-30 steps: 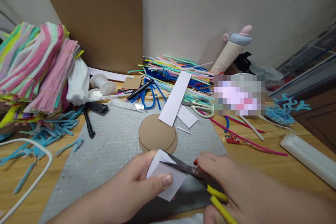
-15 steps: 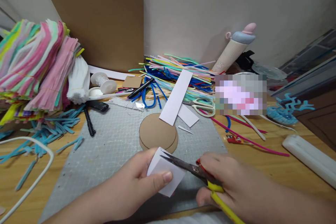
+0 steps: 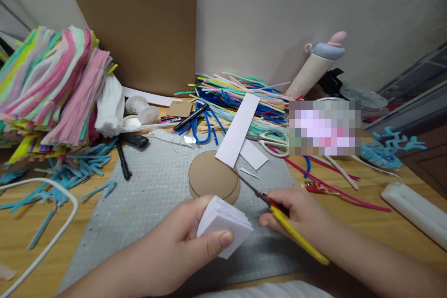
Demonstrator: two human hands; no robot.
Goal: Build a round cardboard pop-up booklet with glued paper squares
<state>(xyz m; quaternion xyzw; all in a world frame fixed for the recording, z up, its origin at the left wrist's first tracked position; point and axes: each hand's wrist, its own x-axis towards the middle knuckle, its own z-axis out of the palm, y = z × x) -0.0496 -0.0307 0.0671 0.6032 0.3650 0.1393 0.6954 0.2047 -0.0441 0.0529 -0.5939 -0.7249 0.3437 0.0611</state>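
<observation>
My left hand (image 3: 190, 240) pinches a folded wad of white paper (image 3: 226, 228), its thumb flat on the near face and its layers fanning at the upper right edge. Wrapped round the yellow-and-red handles of a pair of scissors (image 3: 279, 216) is my right hand (image 3: 293, 207). The dark blades point up and left, pressed together and apart from the paper. Just beyond the paper lie two stacked cardboard discs (image 3: 211, 174). A long white paper strip (image 3: 239, 130) rests with its lower end on the discs, across a shorter white piece (image 3: 256, 154).
A grey cutting mat (image 3: 146, 195) covers the table's middle. Behind it are a heap of pipe cleaners (image 3: 240, 88), cream-handled scissors (image 3: 274, 142) and a black pen (image 3: 190, 117). Pipe-cleaner bundles (image 3: 70, 84) fill the left; a white power strip (image 3: 415, 212) lies right.
The scissor blades have come off the paper and closed, moving up and right with my right hand. The paper's top edge is now open in layers. The view has shifted slightly.
</observation>
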